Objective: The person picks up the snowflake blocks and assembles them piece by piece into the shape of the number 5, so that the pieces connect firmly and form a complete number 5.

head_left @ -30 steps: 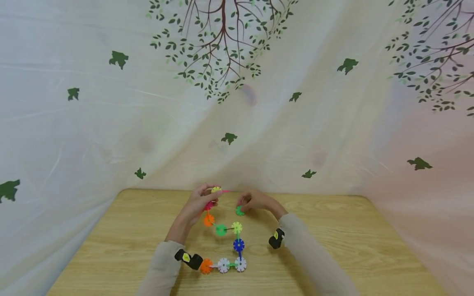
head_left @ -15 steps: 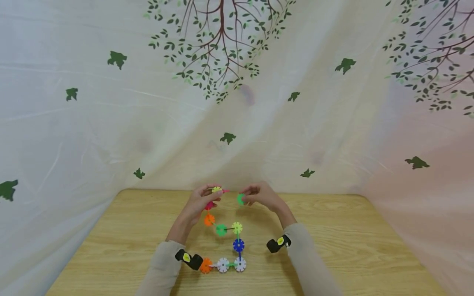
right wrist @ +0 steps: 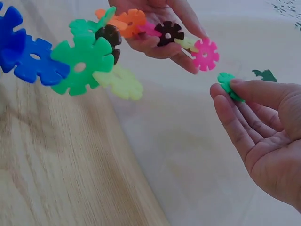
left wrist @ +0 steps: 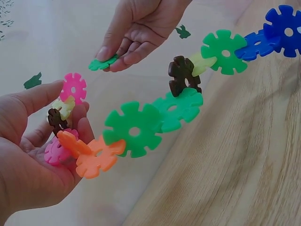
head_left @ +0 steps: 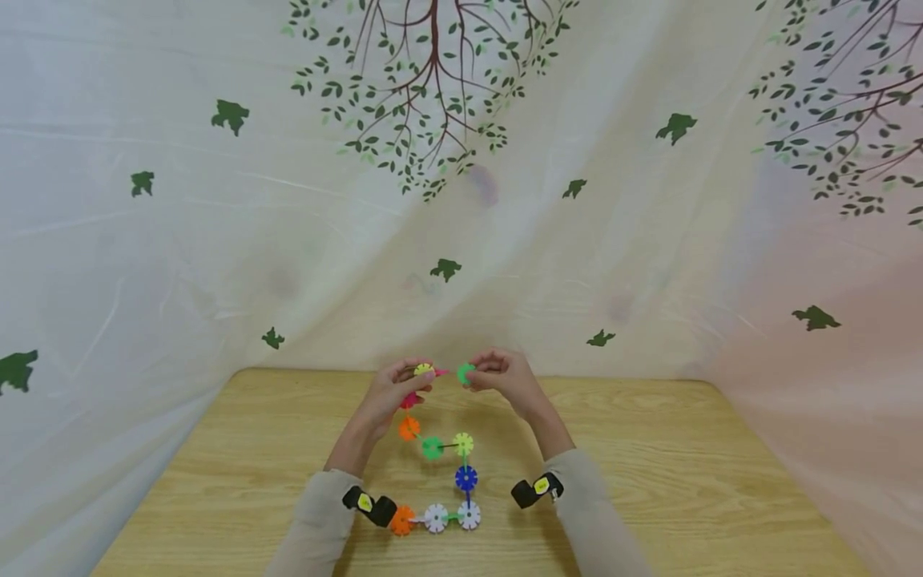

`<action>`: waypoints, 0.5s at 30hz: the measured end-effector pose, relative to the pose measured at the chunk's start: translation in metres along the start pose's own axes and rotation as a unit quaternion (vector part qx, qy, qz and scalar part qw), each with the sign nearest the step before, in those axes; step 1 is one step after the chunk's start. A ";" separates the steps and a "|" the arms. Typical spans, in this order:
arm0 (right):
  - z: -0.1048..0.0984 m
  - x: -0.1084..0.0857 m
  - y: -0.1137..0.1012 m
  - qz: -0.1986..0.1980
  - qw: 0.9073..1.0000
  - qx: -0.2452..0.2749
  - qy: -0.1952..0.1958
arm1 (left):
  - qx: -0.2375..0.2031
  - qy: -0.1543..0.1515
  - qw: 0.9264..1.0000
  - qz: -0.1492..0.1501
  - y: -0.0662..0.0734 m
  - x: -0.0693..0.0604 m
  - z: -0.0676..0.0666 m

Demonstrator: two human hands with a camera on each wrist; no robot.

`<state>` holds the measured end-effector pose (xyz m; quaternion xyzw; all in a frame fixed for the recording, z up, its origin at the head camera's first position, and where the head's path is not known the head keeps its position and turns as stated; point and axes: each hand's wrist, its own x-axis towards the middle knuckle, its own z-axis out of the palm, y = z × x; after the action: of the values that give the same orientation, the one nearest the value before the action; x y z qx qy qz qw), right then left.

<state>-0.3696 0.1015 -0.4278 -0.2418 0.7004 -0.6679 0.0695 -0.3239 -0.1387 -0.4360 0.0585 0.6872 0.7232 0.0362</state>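
Observation:
A chain of notched plastic snowflake discs bends across the table in the head view. My left hand [head_left: 382, 399] holds its far end, thumb and fingers around the yellow, black and pink discs there. Beyond the fingers a pink snowflake disc [left wrist: 80, 84] sticks out at the tip. Between thumb and fingers my right hand [head_left: 513, 383] pinches a loose green snowflake disc [right wrist: 227, 84]. A small gap separates this green disc from the pink one. An orange disc [left wrist: 99, 160] and green discs [left wrist: 123, 137] follow the held part of the chain.
The chain runs on through a blue disc [head_left: 465, 484] to white discs [head_left: 436, 525] and an orange disc [head_left: 401, 526] near my left wrist. Below lies a wooden table [head_left: 649, 465]. A pale curtain [head_left: 346, 280] with printed leaves hangs behind its back edge.
My right hand has lifted the green disc up from the table and brought it leftward, level with the pink disc at the chain's end. The left hand has barely moved.

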 end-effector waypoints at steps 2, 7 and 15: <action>0.003 0.000 -0.001 -0.004 1.000 0.007 0.011 | 0.002 -0.001 1.000 0.001 0.000 0.000 0.000; 0.009 -0.001 -0.003 -0.011 1.000 0.015 0.024 | 0.006 0.001 1.000 0.000 0.000 0.000 0.001; 0.015 -0.002 -0.007 -0.005 1.000 0.008 0.022 | 0.001 0.010 1.000 0.000 -0.001 0.001 0.004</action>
<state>-0.3602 0.0889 -0.4232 -0.2301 0.6954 -0.6788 0.0521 -0.3244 -0.1350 -0.4369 0.0514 0.6883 0.7231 0.0291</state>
